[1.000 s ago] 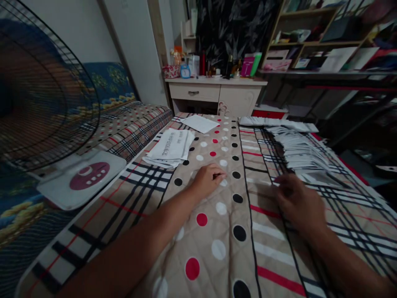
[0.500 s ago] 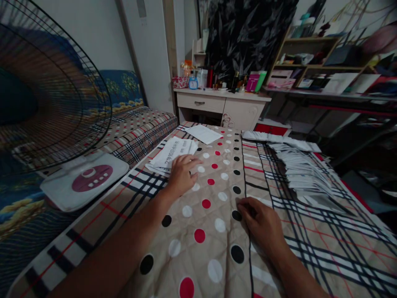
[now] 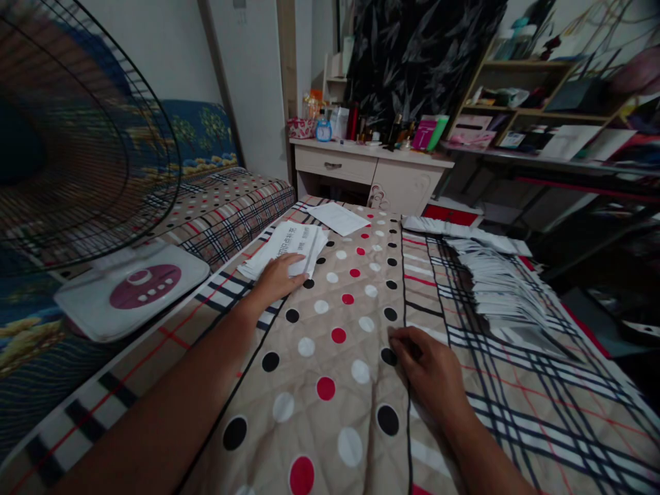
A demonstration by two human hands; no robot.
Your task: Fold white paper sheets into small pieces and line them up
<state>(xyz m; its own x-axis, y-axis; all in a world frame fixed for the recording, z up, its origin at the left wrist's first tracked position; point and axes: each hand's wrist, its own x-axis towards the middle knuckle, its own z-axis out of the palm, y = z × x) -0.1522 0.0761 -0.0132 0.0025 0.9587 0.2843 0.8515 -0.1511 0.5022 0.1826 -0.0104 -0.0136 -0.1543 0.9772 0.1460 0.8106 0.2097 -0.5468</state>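
Note:
My left hand lies on the near edge of a small stack of white printed papers on the bed. Its fingers stretch over the top sheet, thumb apart, and the hand covers some of the large print. My right hand rests on the bedspread, fingers curled in and thumb against the index finger, with nothing visible in them. Just beyond the stack, a separate white sheet lies flat.
A long fanned row of papers lies on the bed's right side, with a white strip-like pile behind it. A standing fan and its white control base flank the left edge. A dresser stands beyond the bed.
My left hand has moved left and come down onto the paper stack from the bedspread beside it. The right hand keeps its curled pose. The view has shifted slightly.

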